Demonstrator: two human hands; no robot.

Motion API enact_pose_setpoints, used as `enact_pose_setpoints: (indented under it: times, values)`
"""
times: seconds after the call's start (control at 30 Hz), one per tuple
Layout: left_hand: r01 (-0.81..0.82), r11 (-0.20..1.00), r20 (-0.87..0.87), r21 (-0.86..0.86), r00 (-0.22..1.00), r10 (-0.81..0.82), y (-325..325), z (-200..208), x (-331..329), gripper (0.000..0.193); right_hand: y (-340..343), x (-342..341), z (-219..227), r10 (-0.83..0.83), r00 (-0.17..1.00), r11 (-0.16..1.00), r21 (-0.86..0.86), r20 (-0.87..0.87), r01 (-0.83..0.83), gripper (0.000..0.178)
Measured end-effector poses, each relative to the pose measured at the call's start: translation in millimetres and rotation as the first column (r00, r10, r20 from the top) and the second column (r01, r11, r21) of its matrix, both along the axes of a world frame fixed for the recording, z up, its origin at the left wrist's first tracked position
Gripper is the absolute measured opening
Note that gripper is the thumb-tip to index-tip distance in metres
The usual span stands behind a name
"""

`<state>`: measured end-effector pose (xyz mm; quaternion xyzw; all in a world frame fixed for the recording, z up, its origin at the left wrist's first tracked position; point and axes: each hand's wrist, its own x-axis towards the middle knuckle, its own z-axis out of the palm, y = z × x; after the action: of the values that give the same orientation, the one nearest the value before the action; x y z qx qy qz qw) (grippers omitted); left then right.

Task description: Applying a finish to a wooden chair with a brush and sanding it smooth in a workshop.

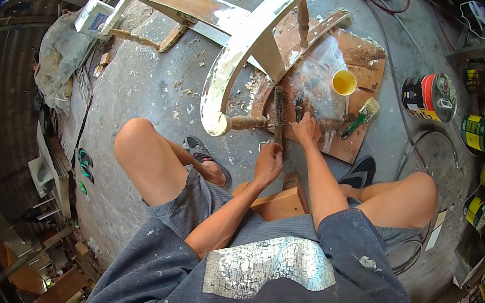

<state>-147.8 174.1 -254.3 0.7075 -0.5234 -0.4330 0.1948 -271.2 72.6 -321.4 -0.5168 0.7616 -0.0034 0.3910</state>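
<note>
Nearest the camera is a dark T-shirt (373, 270) bearing a cracked pale print; striped grey shorts (194, 197) show beyond it. The left hand (270, 160) is positioned ahead of the shirt, its thumb and fingertips together on the lower end of a wire brush (278, 106). The brush extends forward from this grip, bristle section at the far end, just beside the curved lower rail of a chair frame (240, 48). The right hand (307, 129), ahead and to the right of the left, has its fingers curled and clamped on a dark narrow tool (299, 110); the tool type cannot be determined.

The chair frame, with turned spindles and patchy white paint, stands forward and left of both hands. Beneath the tools is a brown board (319, 70) with white smears. On it, forward and right of the right hand, is a round container (344, 83) of yellow contents; a green-handled paintbrush (360, 119) lies to the hand's right.

The board rests on a grey floor (135, 90) scattered with pale flakes. Farther right of the grips are a black-and-red paint can (428, 97) and shelved cans (478, 133). Far left is a corrugated wall (4, 92).
</note>
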Motion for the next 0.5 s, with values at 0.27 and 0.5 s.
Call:
enact_pose_setpoints:
  times: [0.27,0.5]
  values:
    - [-0.07,0.98,-0.067,0.189,0.994,0.084,8,-10,12,0.018,2,-13,-10,-0.047,0.999,0.995,0.091,0.007,0.047,0.051]
    - [-0.071,0.974,-0.121,0.216,0.988,0.099,-2,-1,16,0.022,10,3,16,-0.439,0.885,0.876,-0.291,-0.155,0.384,0.042]
